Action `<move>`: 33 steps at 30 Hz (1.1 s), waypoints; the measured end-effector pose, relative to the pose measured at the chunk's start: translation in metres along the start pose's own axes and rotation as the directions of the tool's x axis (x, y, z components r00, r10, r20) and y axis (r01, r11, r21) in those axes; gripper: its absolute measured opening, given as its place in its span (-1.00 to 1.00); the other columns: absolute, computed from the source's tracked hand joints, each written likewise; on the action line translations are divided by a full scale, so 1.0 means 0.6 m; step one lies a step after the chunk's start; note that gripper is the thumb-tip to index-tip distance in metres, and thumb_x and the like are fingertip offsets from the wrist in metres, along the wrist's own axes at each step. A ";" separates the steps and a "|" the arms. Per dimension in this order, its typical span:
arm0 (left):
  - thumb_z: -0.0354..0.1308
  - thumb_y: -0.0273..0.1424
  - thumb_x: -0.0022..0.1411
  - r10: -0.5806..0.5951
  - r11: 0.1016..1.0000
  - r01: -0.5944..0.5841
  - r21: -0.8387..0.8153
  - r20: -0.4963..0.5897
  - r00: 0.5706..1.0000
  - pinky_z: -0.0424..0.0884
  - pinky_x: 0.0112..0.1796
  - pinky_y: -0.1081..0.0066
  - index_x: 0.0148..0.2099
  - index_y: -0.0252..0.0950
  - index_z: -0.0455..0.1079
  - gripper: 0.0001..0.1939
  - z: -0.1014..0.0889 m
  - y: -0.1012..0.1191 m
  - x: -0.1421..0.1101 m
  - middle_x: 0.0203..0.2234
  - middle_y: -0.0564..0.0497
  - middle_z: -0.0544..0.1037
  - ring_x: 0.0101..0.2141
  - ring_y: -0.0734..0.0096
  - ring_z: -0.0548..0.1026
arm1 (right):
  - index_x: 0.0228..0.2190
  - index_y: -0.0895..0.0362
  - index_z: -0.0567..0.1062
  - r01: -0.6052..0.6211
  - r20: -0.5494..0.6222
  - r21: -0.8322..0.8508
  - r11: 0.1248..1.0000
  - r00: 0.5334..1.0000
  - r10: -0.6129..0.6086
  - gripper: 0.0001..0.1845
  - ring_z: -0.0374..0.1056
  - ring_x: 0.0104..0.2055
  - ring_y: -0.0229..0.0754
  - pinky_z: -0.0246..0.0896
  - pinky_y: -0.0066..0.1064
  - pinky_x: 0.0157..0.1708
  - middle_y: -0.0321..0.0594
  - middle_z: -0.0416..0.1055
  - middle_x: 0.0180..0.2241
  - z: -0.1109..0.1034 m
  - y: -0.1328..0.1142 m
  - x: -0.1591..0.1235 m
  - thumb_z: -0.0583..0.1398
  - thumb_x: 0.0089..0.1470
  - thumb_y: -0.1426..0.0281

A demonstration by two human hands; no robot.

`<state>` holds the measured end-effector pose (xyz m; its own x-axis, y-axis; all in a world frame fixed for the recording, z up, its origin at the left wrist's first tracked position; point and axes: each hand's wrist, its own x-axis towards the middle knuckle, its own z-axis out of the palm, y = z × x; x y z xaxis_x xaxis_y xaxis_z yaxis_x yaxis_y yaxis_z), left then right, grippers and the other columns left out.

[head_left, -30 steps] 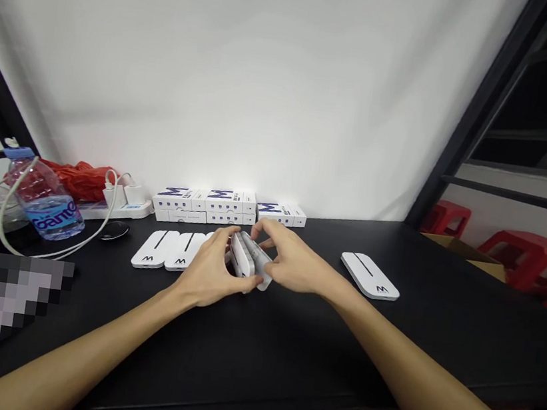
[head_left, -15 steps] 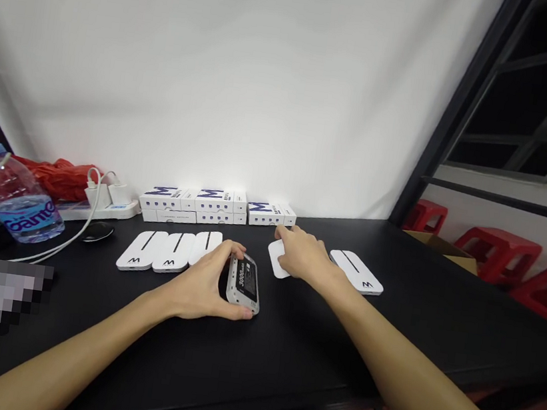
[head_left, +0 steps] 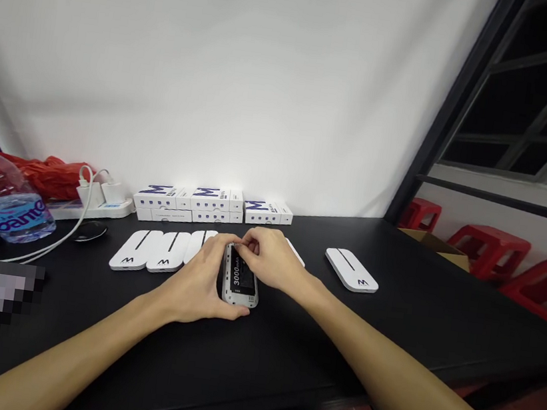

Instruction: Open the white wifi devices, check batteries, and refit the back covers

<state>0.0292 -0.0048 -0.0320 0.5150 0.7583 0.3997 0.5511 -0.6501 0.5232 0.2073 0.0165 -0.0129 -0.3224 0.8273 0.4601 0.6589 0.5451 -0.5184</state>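
A pair of bare hands meets over an open-backed white handheld device (head_left: 243, 300) at the middle of a black table (head_left: 231, 374), its black battery (head_left: 243, 280), printed with a figure of 3000 mAh, facing up. The left hand (head_left: 197, 282) grasps the device lengthwise, forefinger at the far end and thumb at the near end, a hold that seems meant to keep the casing steady and its battery bay clear of the palm. The right hand (head_left: 271, 258) comes in from the other side, palm down, wrist bent inward, its thumb and fingers drawn together at the battery's far end; whether they pinch anything cannot be told. Both forearms reach forward from the lower corners, converging on the device. Partly hidden behind the right hand lies a white panel (head_left: 299, 254), set within easy reach. Three white W-marked units (head_left: 167, 250) sit side by side to the left, apparently lined up for order, while a single matching unit (head_left: 353, 270) lies well apart on the right. White printed boxes (head_left: 215, 205) are arranged along the wall, likely to leave the front of the table free for handling.
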 end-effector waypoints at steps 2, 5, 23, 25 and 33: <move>0.37 -0.16 -0.16 0.002 1.000 -0.002 0.018 -0.007 1.000 0.29 0.01 0.03 0.19 -0.14 -0.01 -0.09 0.000 0.002 0.000 0.07 -0.13 0.23 0.06 0.03 0.28 | -0.54 0.13 0.40 0.000 -0.002 -0.004 1.000 1.000 0.000 -0.76 0.24 -0.53 -0.28 -0.01 -0.41 -0.54 -0.26 0.39 -0.55 -0.001 0.000 0.000 0.09 0.11 0.33; 0.36 -0.15 -0.15 0.016 0.999 -0.016 0.036 -0.022 1.000 0.29 0.01 0.04 0.18 -0.13 0.00 -0.11 0.002 0.006 0.000 0.07 -0.12 0.23 0.06 0.03 0.28 | -0.58 0.12 0.33 0.005 0.006 0.015 1.000 1.000 -0.005 -0.72 0.18 -0.55 -0.30 -0.05 -0.41 -0.55 -0.30 0.33 -0.58 -0.001 0.001 0.001 0.08 0.12 0.29; 0.30 -0.03 -0.10 -0.105 0.989 0.111 0.094 -0.070 0.992 0.28 0.02 0.00 0.25 -0.16 -0.05 -0.06 -0.010 -0.013 0.009 0.14 -0.19 0.21 0.12 -0.07 0.25 | -0.44 0.07 0.23 -0.256 0.119 0.921 0.294 0.903 0.412 -0.77 0.15 -0.54 -0.30 0.05 -0.45 -0.55 -0.37 0.18 -0.53 0.003 0.002 0.017 0.08 0.10 0.18; 0.31 -0.05 -0.11 -0.043 0.996 0.040 0.080 0.032 0.999 0.28 0.03 0.02 0.26 -0.13 -0.05 -0.04 -0.013 -0.016 0.009 0.16 -0.17 0.20 0.11 -0.05 0.26 | -0.47 0.10 0.25 -0.293 0.248 0.955 0.051 0.879 0.407 -0.77 0.12 -0.57 -0.32 0.03 -0.46 -0.58 -0.36 0.17 -0.57 -0.007 0.011 0.023 0.08 0.11 0.23; 0.33 -0.11 -0.11 -0.020 1.000 0.021 -0.011 0.091 0.996 0.20 0.10 -0.02 0.32 -0.12 -0.14 0.04 -0.015 -0.029 0.011 0.21 -0.19 0.15 0.16 -0.04 0.22 | -0.37 0.11 0.39 -0.305 0.210 0.921 0.241 0.912 0.352 -0.86 0.26 -0.44 -0.29 0.18 -0.43 -0.46 -0.29 0.35 -0.43 -0.019 0.010 0.021 0.17 0.07 0.29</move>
<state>0.0173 0.0119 -0.0318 0.5613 0.7637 0.3190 0.5548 -0.6332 0.5397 0.2150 0.0289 -0.0018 -0.2050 0.9750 0.0863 -0.3689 0.0047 -0.9295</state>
